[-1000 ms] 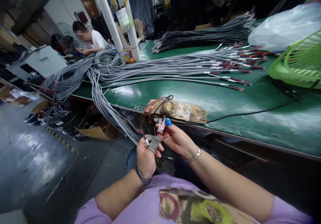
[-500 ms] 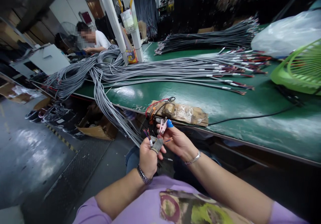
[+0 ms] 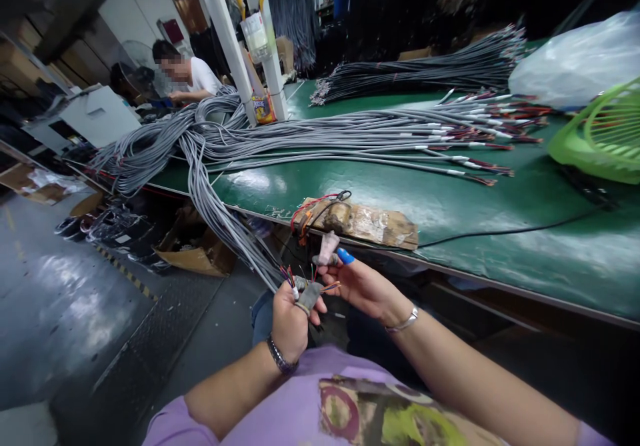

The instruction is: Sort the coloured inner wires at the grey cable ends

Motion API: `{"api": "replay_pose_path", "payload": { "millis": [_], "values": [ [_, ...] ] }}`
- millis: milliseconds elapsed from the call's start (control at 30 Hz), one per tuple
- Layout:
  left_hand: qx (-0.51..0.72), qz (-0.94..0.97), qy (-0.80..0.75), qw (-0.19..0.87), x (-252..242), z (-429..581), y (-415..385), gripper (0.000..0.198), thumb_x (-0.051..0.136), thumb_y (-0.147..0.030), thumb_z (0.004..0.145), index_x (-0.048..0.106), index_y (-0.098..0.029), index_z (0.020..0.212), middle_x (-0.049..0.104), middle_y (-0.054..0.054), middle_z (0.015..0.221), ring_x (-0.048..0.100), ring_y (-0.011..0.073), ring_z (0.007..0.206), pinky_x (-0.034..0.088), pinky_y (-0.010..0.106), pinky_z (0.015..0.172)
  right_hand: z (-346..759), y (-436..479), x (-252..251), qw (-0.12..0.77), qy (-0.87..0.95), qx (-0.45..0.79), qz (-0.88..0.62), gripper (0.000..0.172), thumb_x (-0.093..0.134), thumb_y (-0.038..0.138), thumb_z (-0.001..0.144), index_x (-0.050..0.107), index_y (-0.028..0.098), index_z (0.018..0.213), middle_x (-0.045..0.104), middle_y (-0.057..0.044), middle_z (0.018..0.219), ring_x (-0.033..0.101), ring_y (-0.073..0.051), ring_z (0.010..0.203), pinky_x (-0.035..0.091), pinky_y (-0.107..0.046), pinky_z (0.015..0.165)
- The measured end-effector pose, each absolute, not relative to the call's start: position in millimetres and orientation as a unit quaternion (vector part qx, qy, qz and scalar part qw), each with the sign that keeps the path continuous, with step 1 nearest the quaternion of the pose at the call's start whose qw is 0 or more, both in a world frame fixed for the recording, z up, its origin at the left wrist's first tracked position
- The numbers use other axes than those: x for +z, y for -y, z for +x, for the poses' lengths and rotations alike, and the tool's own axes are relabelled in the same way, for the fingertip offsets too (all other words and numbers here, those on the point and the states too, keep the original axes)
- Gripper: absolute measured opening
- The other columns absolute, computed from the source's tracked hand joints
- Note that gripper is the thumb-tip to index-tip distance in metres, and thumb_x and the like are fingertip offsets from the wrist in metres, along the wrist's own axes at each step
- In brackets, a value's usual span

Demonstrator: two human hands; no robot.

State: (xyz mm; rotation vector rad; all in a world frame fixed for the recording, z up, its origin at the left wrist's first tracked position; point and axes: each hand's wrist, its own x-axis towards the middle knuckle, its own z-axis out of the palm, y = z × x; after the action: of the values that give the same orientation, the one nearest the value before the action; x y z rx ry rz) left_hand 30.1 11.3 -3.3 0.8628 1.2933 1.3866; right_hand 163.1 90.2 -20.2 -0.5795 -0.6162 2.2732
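My left hand (image 3: 291, 323) is closed round the end of a grey cable, with its thumb in a grey cover (image 3: 309, 297) pressed on top. Thin coloured wires (image 3: 289, 276) fan out above this hand, and orange-tipped wires (image 3: 331, 287) stick out to the right. My right hand (image 3: 361, 285), wearing a blue finger cover (image 3: 345, 256), is just right of the wires with its fingers curled. A small pink clip-like piece (image 3: 328, 248) sits at its fingertips, a little blurred. The hold on it is partly hidden.
Long grey cables (image 3: 310, 136) lie along the green bench (image 3: 360, 186), some hanging over its edge. A taped wooden block (image 3: 373, 223) sits at the front edge. A green fan (image 3: 600, 133) and plastic bag (image 3: 575, 63) stand right. Another person (image 3: 195, 79) sits at back left.
My right hand has drawn slightly right and away from the left hand. The pink piece has lifted a little and turned. My left hand still grips the cable end.
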Motion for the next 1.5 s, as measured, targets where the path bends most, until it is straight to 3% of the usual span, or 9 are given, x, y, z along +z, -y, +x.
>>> {"api": "replay_pose_path", "payload": {
  "millis": [267, 467, 800, 1033, 1500],
  "values": [
    [0.541, 0.4, -0.535, 0.511, -13.0, 24.7, -7.6, 0.025, 0.064, -0.039, 0.08, 0.055, -0.017, 0.073, 0.062, -0.002, 0.055, 0.045, 0.0057, 0.038, 0.032, 0.018, 0.04, 167.9, -82.7, 0.3, 0.286, 0.396, 0.822, -0.292, 0.034, 0.084, 0.037, 0.06, 0.065, 0.013, 0.074, 0.064, 0.0, 0.067, 0.056, -0.009, 0.059, 0.043, -0.022, 0.059],
    [0.415, 0.455, -0.536, 0.578, -10.8, 24.0, -7.1, 0.021, 0.068, -0.034, 0.074, 0.059, -0.015, 0.073, 0.061, -0.001, 0.049, 0.048, 0.0081, 0.037, 0.036, 0.018, 0.039, 165.8, -75.0, 9.0, 0.247, 0.485, 0.777, -0.316, 0.037, 0.08, 0.043, 0.062, 0.06, 0.014, 0.07, 0.06, 0.002, 0.058, 0.049, -0.007, 0.048, 0.035, -0.021, 0.048],
    [0.456, 0.419, -0.527, 0.582, -4.6, 22.7, -8.1, 0.038, 0.068, -0.049, 0.073, 0.053, -0.016, 0.059, 0.06, 0.001, 0.048, 0.047, 0.0075, 0.036, 0.034, 0.019, 0.038, 165.9, -76.5, 0.7, 0.342, 0.404, 0.773, -0.35, 0.033, 0.078, 0.039, 0.063, 0.054, 0.016, 0.063, 0.047, 0.007, 0.051, 0.038, -0.005, 0.047, 0.029, -0.02, 0.046],
    [0.451, 0.409, -0.532, 0.589, -5.4, 22.4, -10.0, 0.038, 0.071, -0.048, 0.069, 0.055, -0.016, 0.059, 0.06, 0.001, 0.046, 0.047, 0.0081, 0.035, 0.034, 0.019, 0.038, 166.5, -77.9, 8.8, 0.253, 0.467, 0.786, -0.318, 0.035, 0.08, 0.042, 0.062, 0.063, 0.014, 0.074, 0.06, 0.001, 0.062, 0.049, -0.007, 0.051, 0.035, -0.021, 0.049],
    [0.467, 0.38, -0.544, 0.585, 0.2, 23.9, -13.9, 0.04, 0.071, -0.05, 0.067, 0.053, -0.016, 0.054, 0.061, 0.002, 0.046, 0.046, 0.0072, 0.033, 0.029, 0.019, 0.036, 166.4, -82.1, -2.9, 0.289, 0.39, 0.814, -0.319, 0.03, 0.083, 0.034, 0.057, 0.063, 0.014, 0.067, 0.065, 0.0, 0.061, 0.056, -0.011, 0.055, 0.042, -0.025, 0.058]
  ]
}}
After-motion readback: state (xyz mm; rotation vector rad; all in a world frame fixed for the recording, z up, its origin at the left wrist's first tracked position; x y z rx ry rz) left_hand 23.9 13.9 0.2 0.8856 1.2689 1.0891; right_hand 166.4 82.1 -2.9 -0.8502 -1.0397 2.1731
